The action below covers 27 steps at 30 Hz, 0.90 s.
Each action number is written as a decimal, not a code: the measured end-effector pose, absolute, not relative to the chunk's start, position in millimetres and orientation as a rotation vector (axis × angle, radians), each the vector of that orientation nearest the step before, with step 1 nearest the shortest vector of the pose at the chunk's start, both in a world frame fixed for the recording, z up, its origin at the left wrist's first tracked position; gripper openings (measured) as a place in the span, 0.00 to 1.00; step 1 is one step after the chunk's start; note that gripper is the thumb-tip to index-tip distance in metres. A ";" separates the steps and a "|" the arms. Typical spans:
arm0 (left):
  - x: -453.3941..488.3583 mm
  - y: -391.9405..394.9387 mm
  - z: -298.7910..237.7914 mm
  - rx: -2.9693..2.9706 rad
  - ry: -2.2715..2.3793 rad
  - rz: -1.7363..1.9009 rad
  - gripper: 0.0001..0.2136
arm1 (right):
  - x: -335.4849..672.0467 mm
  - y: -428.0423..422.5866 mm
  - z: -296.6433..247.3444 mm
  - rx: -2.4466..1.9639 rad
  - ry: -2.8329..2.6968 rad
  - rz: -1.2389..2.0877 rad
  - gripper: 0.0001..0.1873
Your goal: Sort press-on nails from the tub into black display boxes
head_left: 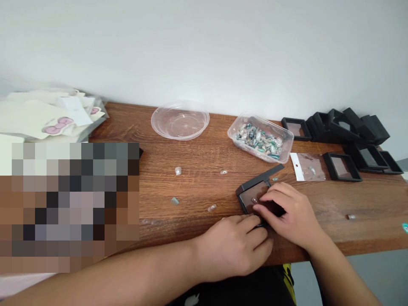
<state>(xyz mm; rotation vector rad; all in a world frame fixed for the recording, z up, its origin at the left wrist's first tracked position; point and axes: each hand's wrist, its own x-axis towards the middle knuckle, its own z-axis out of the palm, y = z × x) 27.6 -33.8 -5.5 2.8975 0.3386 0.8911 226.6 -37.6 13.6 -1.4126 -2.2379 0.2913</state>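
Left arm: the forearm enters at the lower left of the frame and runs rightward, rising slightly, to just below and right of the centre. The left hand [236,246] is turned back-up, wrist nearly straight, with its fingers curled toward the right. Grip: closed on the near edge of the black frame box [248,187]; the thumb is hidden.

Right arm: the forearm enters at the lower right corner and slants up and leftward. The right hand [291,212] lies over the right part of the frame box, back facing up and right. Index finger and thumb are bent into a loop, their tips pointing left and lying close together above the film [247,197] inside the box. A small clear piece [254,200] is located directly at these tips; whether it is pinched or only touched cannot be told.

Position of the frame box: right of centre, tilted in the picture, with its hinged part opened toward the upper right.

Surroundings: the wooden table [153,170] carries loose pieces left of the box. A clear tub [234,138] of similar pieces stands in the upper right part, with a round clear container [180,121] to its left. Further black frames [342,125] are grouped at the far right.
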 end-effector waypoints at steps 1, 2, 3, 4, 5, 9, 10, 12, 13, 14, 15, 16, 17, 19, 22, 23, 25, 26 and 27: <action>27.7 -34.0 -5.8 2.907 0.336 0.883 0.10 | 230.7 -38.7 13.7 -1.388 -2.228 0.350 0.07; 27.8 -34.1 -6.1 2.913 0.334 0.878 0.10 | 234.6 -39.8 13.4 -1.364 -2.219 0.395 0.07; 28.0 -34.3 -6.4 2.917 0.334 0.875 0.10 | 238.0 -40.8 12.8 -1.350 -2.208 0.413 0.09; 28.2 -34.5 -6.7 2.918 0.334 0.876 0.09 | 240.5 -41.4 11.9 -1.346 -2.201 0.408 0.11; 28.4 -34.6 -6.9 2.917 0.336 0.877 0.09 | 242.1 -41.5 11.0 -1.345 -2.200 0.391 0.12; 28.3 -34.8 -7.1 2.919 0.331 0.876 0.09 | 240.6 -35.2 10.3 -1.284 -2.287 0.384 0.13; 28.2 -34.9 -7.0 2.920 0.328 0.873 0.09 | 239.7 -32.4 11.1 -1.255 -2.325 0.407 0.13; 28.1 -34.9 -7.0 2.916 0.323 0.871 0.09 | 238.5 -27.1 13.0 -1.205 -2.387 0.446 0.13; 28.1 -34.9 -7.0 2.913 0.321 0.870 0.09 | 238.5 -25.0 13.9 -1.186 -2.404 0.461 0.12; 28.2 -34.9 -7.0 2.910 0.320 0.867 0.09 | 238.7 -23.6 14.6 -1.177 -2.410 0.474 0.11; 28.3 -34.8 -7.1 2.906 0.320 0.860 0.09 | 239.2 -22.8 15.0 -1.176 -2.408 0.487 0.10; 28.3 -34.6 -7.1 2.903 0.318 0.853 0.09 | 239.7 -22.6 15.1 -1.182 -2.405 0.499 0.09; 28.2 -34.4 -7.0 2.901 0.314 0.843 0.09 | 240.4 -22.9 15.1 -1.192 -2.399 0.512 0.09; 27.9 -33.7 -6.9 2.896 0.308 0.825 0.09 | 241.9 -24.4 15.0 -1.208 -2.389 0.536 0.07; 27.5 -33.0 -6.7 2.887 0.305 0.812 0.09 | 244.5 -27.5 16.1 -1.214 -2.392 0.546 0.07; 27.5 -33.1 -6.8 2.884 0.307 0.812 0.09 | 245.3 -28.5 17.0 -1.220 -2.400 0.547 0.08; 27.6 -33.5 -7.2 2.876 0.310 0.823 0.10 | 246.6 -30.2 19.6 -1.234 -2.422 0.541 0.08; 27.7 -33.8 -7.5 2.871 0.312 0.831 0.10 | 246.8 -30.9 21.1 -1.245 -2.432 0.528 0.08; 27.8 -34.3 -7.7 2.866 0.314 0.839 0.10 | 246.7 -31.5 22.6 -1.260 -2.442 0.503 0.07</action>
